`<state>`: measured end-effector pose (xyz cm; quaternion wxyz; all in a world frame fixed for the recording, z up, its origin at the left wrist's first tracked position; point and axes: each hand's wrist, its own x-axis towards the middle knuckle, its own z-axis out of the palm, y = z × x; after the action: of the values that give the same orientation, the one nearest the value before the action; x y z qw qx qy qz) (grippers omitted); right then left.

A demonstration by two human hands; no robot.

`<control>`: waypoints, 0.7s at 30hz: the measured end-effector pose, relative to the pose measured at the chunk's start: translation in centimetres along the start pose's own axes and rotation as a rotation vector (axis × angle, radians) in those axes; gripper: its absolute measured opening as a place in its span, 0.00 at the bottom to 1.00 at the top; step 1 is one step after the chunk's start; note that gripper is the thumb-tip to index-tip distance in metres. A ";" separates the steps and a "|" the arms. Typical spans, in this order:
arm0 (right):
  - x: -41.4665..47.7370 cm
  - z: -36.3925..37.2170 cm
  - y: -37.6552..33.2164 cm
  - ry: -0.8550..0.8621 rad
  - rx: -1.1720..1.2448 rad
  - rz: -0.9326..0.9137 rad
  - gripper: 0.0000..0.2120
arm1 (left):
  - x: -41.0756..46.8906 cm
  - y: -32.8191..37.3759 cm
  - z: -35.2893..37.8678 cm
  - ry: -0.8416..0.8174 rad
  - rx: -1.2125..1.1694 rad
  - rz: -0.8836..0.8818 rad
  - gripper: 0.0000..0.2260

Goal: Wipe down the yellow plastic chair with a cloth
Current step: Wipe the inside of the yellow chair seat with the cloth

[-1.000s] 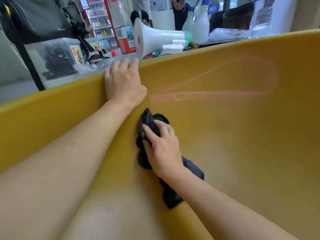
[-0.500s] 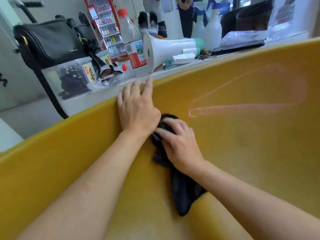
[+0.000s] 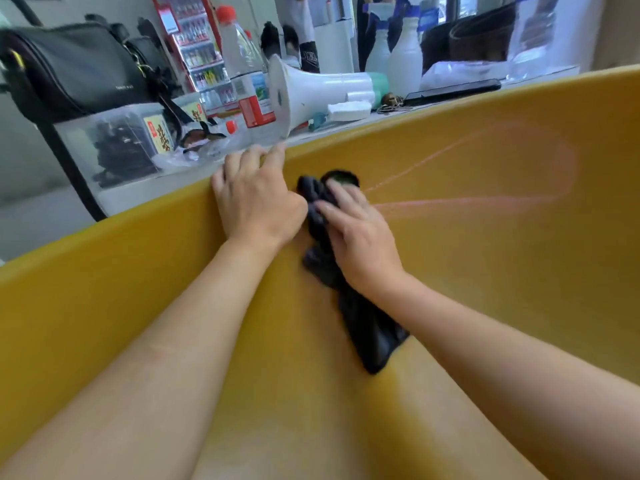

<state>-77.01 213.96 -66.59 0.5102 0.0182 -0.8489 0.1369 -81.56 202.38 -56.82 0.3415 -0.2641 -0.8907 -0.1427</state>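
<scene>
Fingers point(image 3: 276, 153) of left hand point(image 3: 258, 202) hooked over chair point(image 3: 485, 271) rim, right hand point(image 3: 362, 237) flat on cloth point(image 3: 370, 330)

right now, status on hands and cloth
Left hand grips yellow chair rim. Right hand presses black cloth on chair. Left hand close against cloth's left edge.

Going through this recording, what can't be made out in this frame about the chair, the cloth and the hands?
All in the head view:
- The yellow chair: its legs and outer side lie beyond the frame edges.
- The cloth: its middle is under the right hand, and its edges are blurred.
- The left hand: its fingertips are hidden over the chair's rim.
- The clear box: the print on its label is too small and blurred to read.
</scene>
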 end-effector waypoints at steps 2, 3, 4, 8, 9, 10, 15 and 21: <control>4.0 1.0 -0.3 0.150 0.015 0.174 0.15 | 0.1 -0.1 0.1 0.015 0.006 -0.008 0.31; 2.8 1.3 -0.8 0.128 0.014 0.201 0.16 | 0.3 0.0 0.0 0.009 0.013 -0.011 0.31; 0.1 1.2 -1.3 0.063 -0.002 0.164 0.18 | 0.4 0.0 -0.1 0.004 0.018 -0.010 0.30; -9.2 -1.5 -1.3 -0.284 -0.012 -0.122 0.20 | 0.7 0.7 0.1 -0.005 0.086 -0.005 0.28; -7.5 -1.6 -0.5 -0.291 -0.019 -0.170 0.20 | 0.7 0.9 0.1 -0.016 0.100 -0.011 0.29; -4.7 -1.5 0.3 -0.233 -0.057 -0.173 0.20 | 0.7 1.1 0.1 -0.033 0.103 -0.015 0.30; 4.3 -0.9 1.1 0.003 -0.088 0.127 0.25 | 0.5 1.4 -0.1 -0.063 0.163 -0.043 0.33; -9.4 -2.6 1.8 -0.282 -0.073 -0.105 0.21 | 2.5 5.7 1.6 -0.116 0.047 0.142 0.32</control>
<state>-70.57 215.37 -74.03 0.3926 0.0633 -0.9145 0.0751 -80.78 208.66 -55.81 0.3046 -0.3261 -0.8912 -0.0817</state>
